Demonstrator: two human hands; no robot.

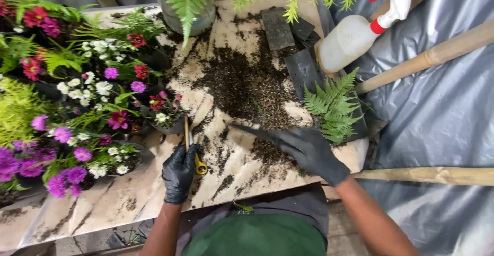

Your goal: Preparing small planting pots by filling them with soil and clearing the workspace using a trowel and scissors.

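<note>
Both hands wear black gloves. The left hand [179,172] is closed around a pair of yellow-handled scissors [191,150], gripping them at the handles; the blades point away from the person, towards the flower pots. The scissors lie low over the near left part of the tabletop [128,197], just beside the smallest pot of flowers. The right hand [307,150] is released and holds nothing: fingers stretched flat and pointing left, resting on or just above the loose soil [247,81]. Whether the palm touches the surface cannot be told.

The soil is spread in a dark patch across the middle of the pale tabletop, with thinner smears trailing towards the near edge. A small fern [333,107] lies just beyond the right hand, on the right edge of the tabletop, its fronds overlapping black plastic sheets [301,68]. Behind these a white spray bottle [360,32] with a red trigger lies tilted.

Left of the scissors stands a dense group of potted flowers [77,107], in purple, pink, red and white among green fern leaves. Grey plastic sheeting [442,112] covers the area to the right, crossed by two wooden poles [427,174]. The person's green apron [257,238] shows at the bottom edge
</note>
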